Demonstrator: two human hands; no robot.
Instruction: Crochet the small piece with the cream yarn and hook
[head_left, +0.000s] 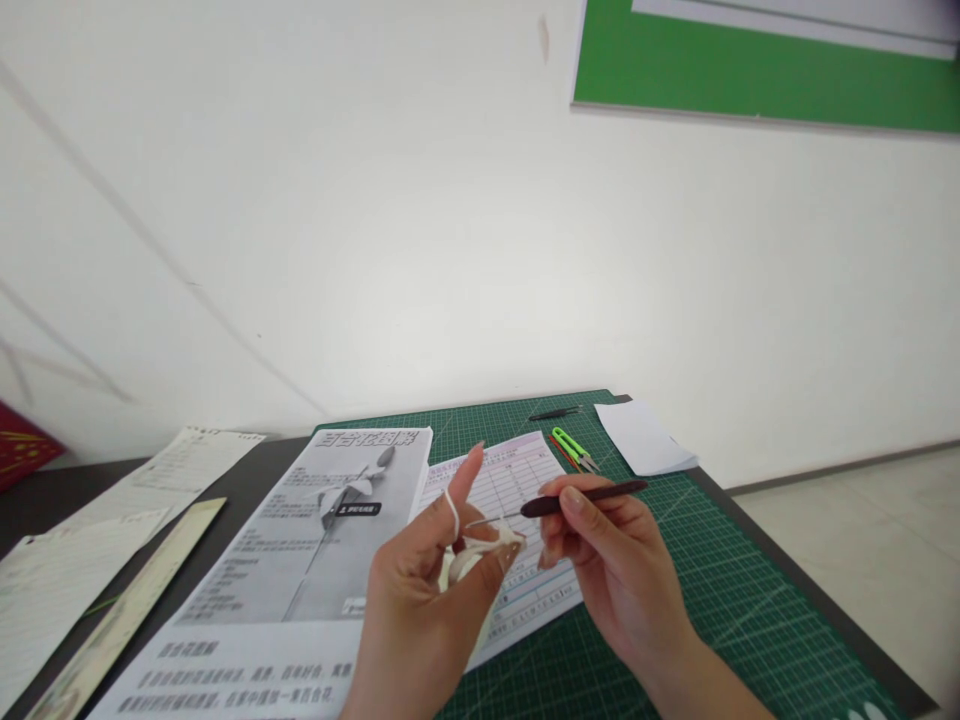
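My left hand (431,590) pinches a small piece of white crochet work (491,545) between thumb and fingers. White yarn (452,512) loops round its raised index finger. In my right hand (615,560) is a crochet hook (581,497) with a dark brown handle, held like a pen. Its thin metal shaft points left, its tip close to the top of the white piece; whether the tip is inside a stitch I cannot tell. Part of the white piece is hidden behind my left thumb and fingers.
A green cutting mat (720,570) covers much of the dark table. On it lie a lined printed sheet (517,470), green thread snips (571,447), dark tweezers (555,413) and white paper (643,437). A flower instruction sheet (300,560) and written pages (161,490) are at left.
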